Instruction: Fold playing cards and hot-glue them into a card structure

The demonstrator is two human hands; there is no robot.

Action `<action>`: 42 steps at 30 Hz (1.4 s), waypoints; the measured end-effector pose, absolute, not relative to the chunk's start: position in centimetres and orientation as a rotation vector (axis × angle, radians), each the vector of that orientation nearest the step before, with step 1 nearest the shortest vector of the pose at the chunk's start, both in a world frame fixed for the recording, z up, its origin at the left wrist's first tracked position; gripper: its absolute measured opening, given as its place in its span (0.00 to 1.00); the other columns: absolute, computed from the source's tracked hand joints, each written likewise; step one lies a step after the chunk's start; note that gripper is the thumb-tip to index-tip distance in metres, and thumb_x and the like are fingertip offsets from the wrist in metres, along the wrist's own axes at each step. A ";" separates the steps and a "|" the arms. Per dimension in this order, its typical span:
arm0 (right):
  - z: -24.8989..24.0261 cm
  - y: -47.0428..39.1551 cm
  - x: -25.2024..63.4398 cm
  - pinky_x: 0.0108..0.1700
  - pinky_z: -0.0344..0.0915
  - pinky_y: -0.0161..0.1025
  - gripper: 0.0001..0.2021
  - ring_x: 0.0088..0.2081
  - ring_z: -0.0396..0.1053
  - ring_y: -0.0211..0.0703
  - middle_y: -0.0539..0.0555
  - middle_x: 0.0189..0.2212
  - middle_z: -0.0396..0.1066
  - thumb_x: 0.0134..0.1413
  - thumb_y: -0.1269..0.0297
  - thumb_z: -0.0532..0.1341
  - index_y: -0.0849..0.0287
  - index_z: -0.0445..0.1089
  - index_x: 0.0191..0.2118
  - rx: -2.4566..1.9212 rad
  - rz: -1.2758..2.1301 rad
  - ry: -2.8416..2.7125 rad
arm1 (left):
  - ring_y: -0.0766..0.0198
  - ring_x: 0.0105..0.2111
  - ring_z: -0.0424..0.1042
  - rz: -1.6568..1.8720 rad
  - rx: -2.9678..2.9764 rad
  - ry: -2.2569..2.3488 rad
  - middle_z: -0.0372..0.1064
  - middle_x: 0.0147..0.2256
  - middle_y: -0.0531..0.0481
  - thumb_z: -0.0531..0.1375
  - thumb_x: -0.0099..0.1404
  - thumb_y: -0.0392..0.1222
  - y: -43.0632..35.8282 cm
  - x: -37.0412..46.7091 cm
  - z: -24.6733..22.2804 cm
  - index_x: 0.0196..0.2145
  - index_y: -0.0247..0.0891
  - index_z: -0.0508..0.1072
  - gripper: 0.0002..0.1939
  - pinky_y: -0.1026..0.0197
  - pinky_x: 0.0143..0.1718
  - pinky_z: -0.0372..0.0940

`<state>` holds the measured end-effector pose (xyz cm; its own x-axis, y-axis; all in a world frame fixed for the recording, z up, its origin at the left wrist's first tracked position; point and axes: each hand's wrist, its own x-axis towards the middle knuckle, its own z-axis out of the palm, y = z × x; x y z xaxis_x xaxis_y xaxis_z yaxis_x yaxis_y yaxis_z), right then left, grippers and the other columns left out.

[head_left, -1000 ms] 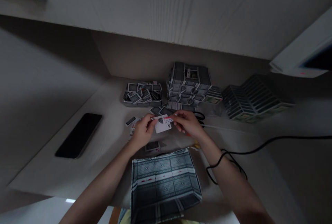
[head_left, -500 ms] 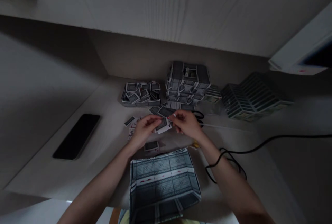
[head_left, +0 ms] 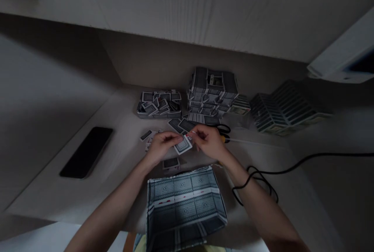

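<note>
Between my hands is a playing card, its patterned back facing up. My left hand pinches its left edge between thumb and fingers. At its upper right corner, my right hand is closed on a small white and red piece of card, partly hidden by the fingers. In front of my body stands an open box made of playing cards. Just beyond it lies a loose card pile. More loose cards lie behind my hands.
A tray of cards and a stacked card box stand at the back. Stepped card structures are at right. Black-handled scissors lie by my right hand. A phone lies left; a black cable crosses the right side.
The card in my left hand has turned so its patterned back shows more fully. My right hand has shifted slightly, keeping its pinch at the card's corner.
</note>
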<state>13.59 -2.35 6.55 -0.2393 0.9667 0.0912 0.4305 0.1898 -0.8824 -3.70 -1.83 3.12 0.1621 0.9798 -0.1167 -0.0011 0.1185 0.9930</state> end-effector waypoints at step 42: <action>5.9 -3.0 13.1 0.21 0.52 0.29 0.07 0.18 0.57 0.31 0.45 0.16 0.61 0.50 0.64 0.56 0.60 0.65 0.25 -1.245 0.974 -1.801 | 0.68 0.27 0.65 1.020 1.680 1.192 0.67 0.25 0.53 0.57 0.58 0.42 -3.1 -3.4 2.5 0.27 0.35 0.69 0.07 0.68 0.28 0.59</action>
